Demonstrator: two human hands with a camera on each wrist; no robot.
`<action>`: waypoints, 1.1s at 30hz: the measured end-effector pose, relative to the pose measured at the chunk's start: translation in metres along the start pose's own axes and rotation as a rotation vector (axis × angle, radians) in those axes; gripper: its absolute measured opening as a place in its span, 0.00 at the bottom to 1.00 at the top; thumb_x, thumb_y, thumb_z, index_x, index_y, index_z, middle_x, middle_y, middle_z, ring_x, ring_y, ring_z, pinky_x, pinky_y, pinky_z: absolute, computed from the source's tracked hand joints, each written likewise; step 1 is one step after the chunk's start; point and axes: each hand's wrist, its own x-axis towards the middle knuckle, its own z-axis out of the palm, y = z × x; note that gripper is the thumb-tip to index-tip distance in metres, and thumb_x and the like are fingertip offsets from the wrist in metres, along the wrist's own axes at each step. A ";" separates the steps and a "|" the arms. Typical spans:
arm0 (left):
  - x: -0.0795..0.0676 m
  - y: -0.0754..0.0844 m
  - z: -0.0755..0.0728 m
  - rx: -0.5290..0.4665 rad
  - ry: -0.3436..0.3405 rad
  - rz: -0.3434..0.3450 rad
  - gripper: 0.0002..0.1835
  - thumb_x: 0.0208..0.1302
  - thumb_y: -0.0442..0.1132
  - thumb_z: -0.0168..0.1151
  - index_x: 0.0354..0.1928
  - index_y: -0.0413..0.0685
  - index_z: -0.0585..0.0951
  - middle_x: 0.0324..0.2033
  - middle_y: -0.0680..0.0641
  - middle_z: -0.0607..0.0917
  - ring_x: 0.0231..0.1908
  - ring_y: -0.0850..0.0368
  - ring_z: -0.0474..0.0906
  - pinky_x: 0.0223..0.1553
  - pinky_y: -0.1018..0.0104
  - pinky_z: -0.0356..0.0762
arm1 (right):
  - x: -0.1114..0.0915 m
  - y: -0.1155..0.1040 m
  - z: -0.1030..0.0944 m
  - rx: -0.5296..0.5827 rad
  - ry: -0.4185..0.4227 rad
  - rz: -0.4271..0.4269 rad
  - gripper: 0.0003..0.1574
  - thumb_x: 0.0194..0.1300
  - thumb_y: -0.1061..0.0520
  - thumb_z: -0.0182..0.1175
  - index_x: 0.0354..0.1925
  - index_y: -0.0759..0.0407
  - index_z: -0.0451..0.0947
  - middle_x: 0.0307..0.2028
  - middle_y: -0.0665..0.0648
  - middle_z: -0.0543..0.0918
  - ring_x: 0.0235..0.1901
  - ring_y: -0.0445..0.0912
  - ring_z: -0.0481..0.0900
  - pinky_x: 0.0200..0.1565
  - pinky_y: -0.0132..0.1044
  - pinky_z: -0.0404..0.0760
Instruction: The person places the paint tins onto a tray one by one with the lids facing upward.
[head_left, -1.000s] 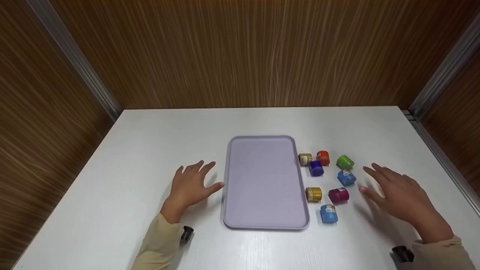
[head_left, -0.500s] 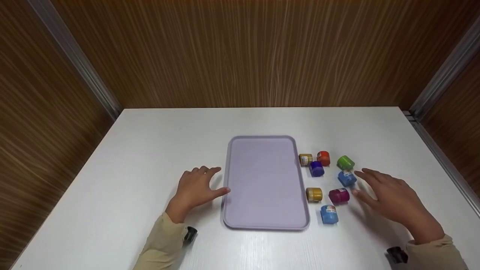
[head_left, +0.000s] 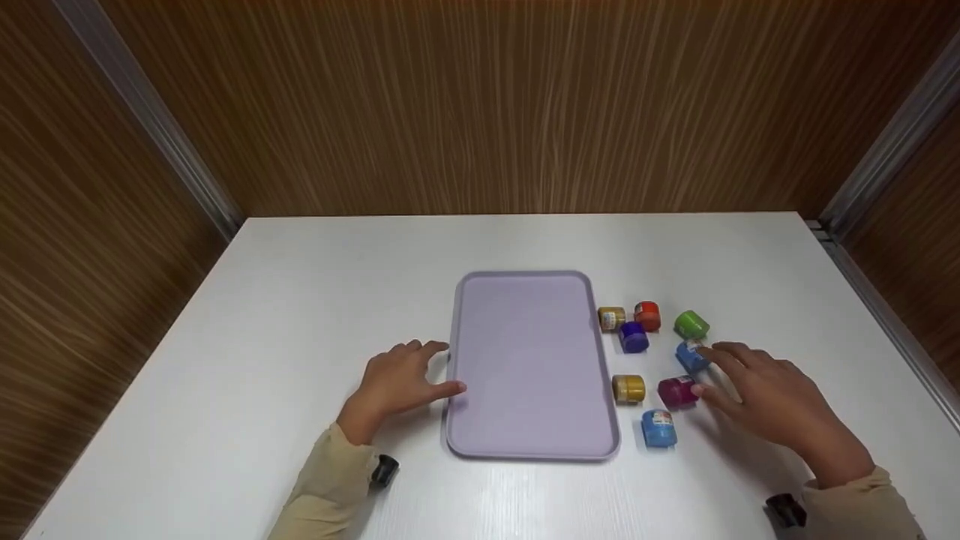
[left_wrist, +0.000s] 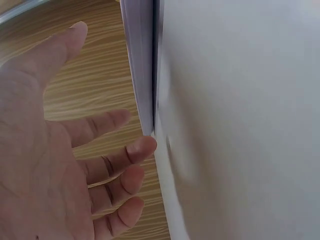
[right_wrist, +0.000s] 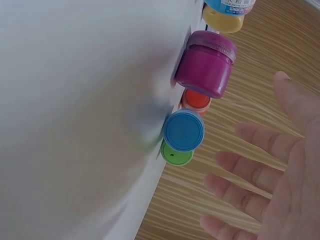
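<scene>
A lavender tray lies flat on the white table. At its left edge is my left hand, thumb over the rim and fingers spread, as the left wrist view shows beside the tray edge. To the tray's right lie several small paint jars on their sides. My right hand, holding nothing, hovers with fingers apart close by the magenta jar and a blue jar. The right wrist view shows the magenta jar and the blue lid in front of the extended fingers.
Other jars lie about: green, red, purple, gold, yellow and a lower blue one. A wood-grain panel stands behind the table, with further panels at both sides.
My right hand has moved left, toward the magenta and blue jars. The left hand has shifted right and nearer, its thumb now over the tray rim. Tray and jars stay put.
</scene>
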 end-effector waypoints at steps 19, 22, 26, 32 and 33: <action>0.001 -0.007 0.006 -0.061 -0.021 0.001 0.40 0.47 0.67 0.67 0.59 0.53 0.77 0.30 0.53 0.77 0.32 0.58 0.72 0.33 0.58 0.73 | 0.005 -0.009 0.007 -0.025 0.006 -0.019 0.33 0.63 0.41 0.61 0.60 0.58 0.74 0.53 0.68 0.76 0.51 0.65 0.76 0.47 0.62 0.76; 0.001 -0.008 0.006 -0.058 -0.021 0.002 0.40 0.48 0.67 0.67 0.60 0.53 0.77 0.30 0.53 0.77 0.32 0.58 0.72 0.34 0.58 0.73 | 0.006 -0.010 0.007 -0.026 -0.012 -0.016 0.35 0.63 0.40 0.61 0.60 0.58 0.73 0.53 0.69 0.76 0.51 0.66 0.76 0.47 0.62 0.76; 0.001 -0.009 0.006 -0.058 -0.019 0.000 0.40 0.47 0.67 0.67 0.59 0.52 0.77 0.30 0.53 0.78 0.31 0.59 0.71 0.34 0.58 0.74 | 0.007 -0.013 0.007 -0.023 -0.039 -0.008 0.35 0.62 0.39 0.60 0.61 0.57 0.74 0.55 0.70 0.75 0.52 0.67 0.76 0.45 0.62 0.77; 0.000 -0.010 0.007 -0.051 -0.023 -0.002 0.40 0.47 0.67 0.67 0.59 0.51 0.77 0.34 0.50 0.80 0.31 0.59 0.71 0.34 0.57 0.75 | 0.009 -0.016 0.008 -0.010 -0.086 -0.010 0.34 0.61 0.39 0.62 0.59 0.57 0.75 0.54 0.68 0.76 0.50 0.65 0.78 0.38 0.58 0.81; 0.000 -0.011 0.007 -0.053 -0.026 -0.003 0.40 0.47 0.67 0.67 0.59 0.51 0.77 0.34 0.50 0.80 0.30 0.59 0.71 0.34 0.57 0.75 | 0.010 -0.017 0.008 -0.008 -0.093 -0.010 0.34 0.61 0.39 0.62 0.58 0.57 0.74 0.53 0.68 0.77 0.50 0.65 0.78 0.37 0.58 0.81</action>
